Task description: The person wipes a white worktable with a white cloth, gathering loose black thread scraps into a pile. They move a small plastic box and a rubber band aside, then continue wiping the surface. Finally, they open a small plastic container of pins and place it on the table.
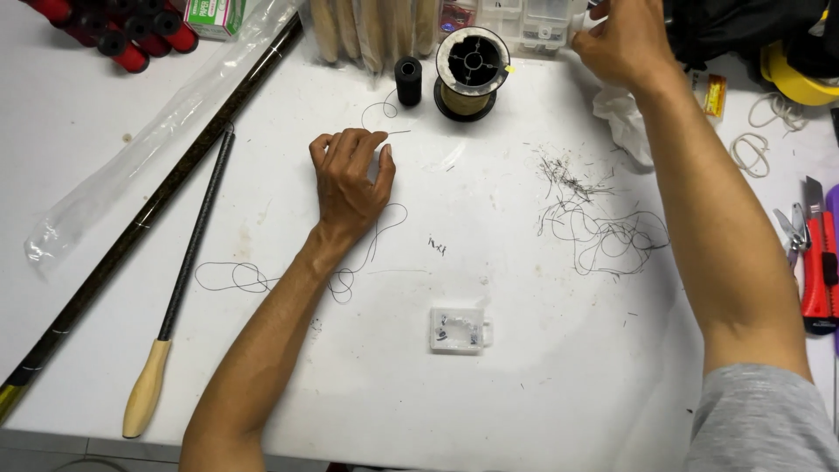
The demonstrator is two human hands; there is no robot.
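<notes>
The left hand [351,179] pinches a thin dark line [384,112] on the white tabletop [489,385]; it is light, limp and slippery (best nipped near its end). The right hand [622,39] reaches, fingers closed on a clear compartment box [533,22].

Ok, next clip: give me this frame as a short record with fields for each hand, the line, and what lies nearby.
left hand: rests on the white table, fingers pinching thin dark line
right hand: reaches to clear compartment boxes at the far edge
line: loops under the left wrist toward the slim rod
nearby: line spool, small clear box, heap of cut line, red utility knife
</notes>
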